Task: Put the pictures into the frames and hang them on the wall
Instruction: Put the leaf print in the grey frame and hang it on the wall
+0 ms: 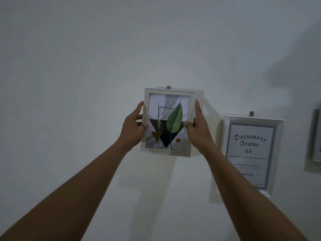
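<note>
White frame (167, 121) with the leaf picture sat against the wall (86, 66), your left hand (133, 127) and right hand (198, 129) each in a firm grip on its sides; you needed to level it and seat its hanger (168, 87).

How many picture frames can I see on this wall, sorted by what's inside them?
Leaf picture frame, held by both hands: 1
Document frame, hanging: 1
Frame cut off at the right edge, contents not visible: 1
Total: 3
</note>
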Demonstrator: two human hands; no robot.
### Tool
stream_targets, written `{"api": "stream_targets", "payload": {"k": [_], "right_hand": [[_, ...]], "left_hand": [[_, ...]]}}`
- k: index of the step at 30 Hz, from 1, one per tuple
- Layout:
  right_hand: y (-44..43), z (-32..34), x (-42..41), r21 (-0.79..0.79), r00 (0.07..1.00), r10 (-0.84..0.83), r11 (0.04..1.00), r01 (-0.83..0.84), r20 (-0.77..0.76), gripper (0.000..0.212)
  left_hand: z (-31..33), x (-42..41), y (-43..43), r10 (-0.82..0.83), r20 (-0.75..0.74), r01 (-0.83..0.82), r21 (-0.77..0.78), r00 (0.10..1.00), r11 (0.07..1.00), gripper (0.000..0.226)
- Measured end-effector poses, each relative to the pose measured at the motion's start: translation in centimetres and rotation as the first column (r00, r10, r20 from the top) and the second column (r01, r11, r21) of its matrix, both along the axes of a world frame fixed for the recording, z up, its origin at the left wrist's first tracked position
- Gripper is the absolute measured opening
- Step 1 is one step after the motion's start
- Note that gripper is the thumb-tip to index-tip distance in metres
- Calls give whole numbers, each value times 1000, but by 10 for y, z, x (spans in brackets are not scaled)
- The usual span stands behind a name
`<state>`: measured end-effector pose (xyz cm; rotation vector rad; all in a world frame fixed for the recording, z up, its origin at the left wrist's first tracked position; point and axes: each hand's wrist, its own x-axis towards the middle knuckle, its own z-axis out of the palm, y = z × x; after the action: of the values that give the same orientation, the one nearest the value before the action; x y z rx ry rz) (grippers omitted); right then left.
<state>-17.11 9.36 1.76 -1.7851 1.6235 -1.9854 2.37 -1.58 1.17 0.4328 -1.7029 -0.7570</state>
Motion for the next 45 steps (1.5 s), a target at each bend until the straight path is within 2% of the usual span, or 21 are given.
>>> {"api": "stream_targets", "payload": {"k": [12,17,22,27,32,37,45], "right_hand": [[-28,4,-9,83,975,-192,976,202,-116,82],[-35,3,-12,57,941,-302,948,313,-153,83],[-47,1,-17,22,890,-409,907,421,-203,84],[-44,1,-15,2,881,-428,899,437,-202,80],[-46,-3,-15,-86,855,-479,878,471,-200,71],[-48,-8,-16,-144,780,-560,827,543,-277,66],[-49,-18,-18,-132,825,-491,871,474,-278,63]], "left_hand": [[-3,-19,-38,27,26,-27,11,999,1000,81],[-6,-24,-41,144,51,-141,-69,988,988,78],[-8,-25,-43,316,72,-298,-188,946,936,76],[-5,-27,-49,419,104,-386,-241,902,890,80],[-6,-30,-55,395,75,-370,-225,916,901,83],[-7,-28,-56,392,55,-366,-259,918,894,83],[-5,-28,-56,393,77,-358,-285,916,889,85]]}}
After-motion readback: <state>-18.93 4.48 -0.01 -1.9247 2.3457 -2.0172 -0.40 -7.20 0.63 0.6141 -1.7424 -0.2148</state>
